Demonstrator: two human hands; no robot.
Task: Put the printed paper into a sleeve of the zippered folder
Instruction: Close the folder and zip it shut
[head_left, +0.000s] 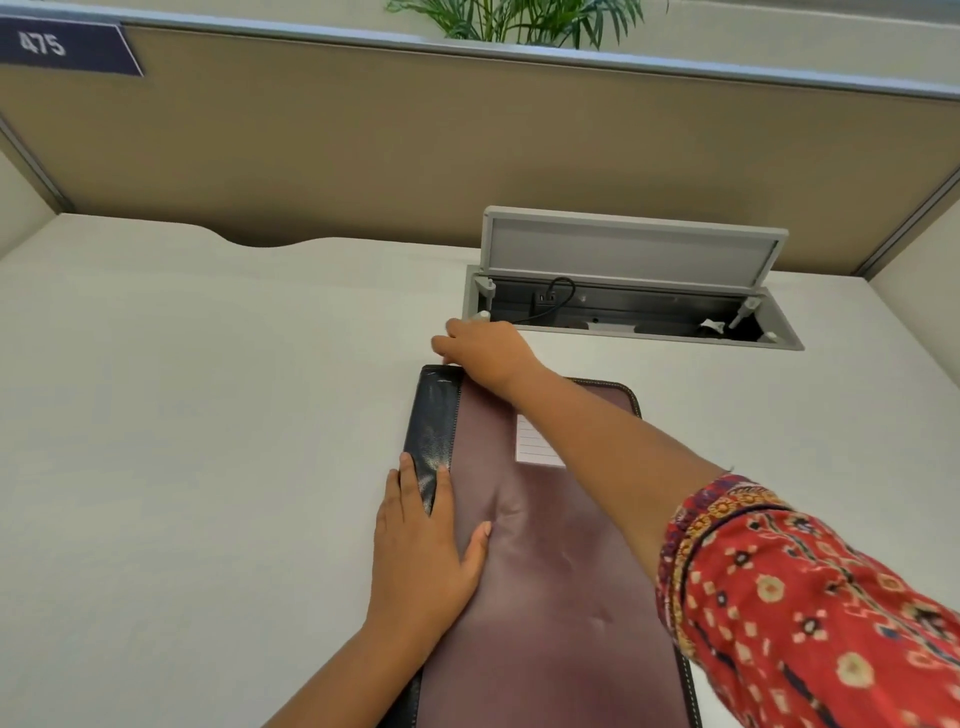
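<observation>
The zippered folder (545, 582) lies closed on the white desk, maroon with a black spine strip along its left side and a small lined label near the top. My left hand (426, 545) rests flat on the spine and cover, fingers straight. My right hand (485, 353) reaches across to the folder's far left corner, fingers curled at the edge there; what they pinch is hidden under the hand. No printed paper is in view.
The white desk (182, 415) spreads to the left. An open cable hatch (634, 306) with a raised grey lid sits just beyond the folder, a black cable plugged in inside. A tan partition wall (467, 145) backs the desk.
</observation>
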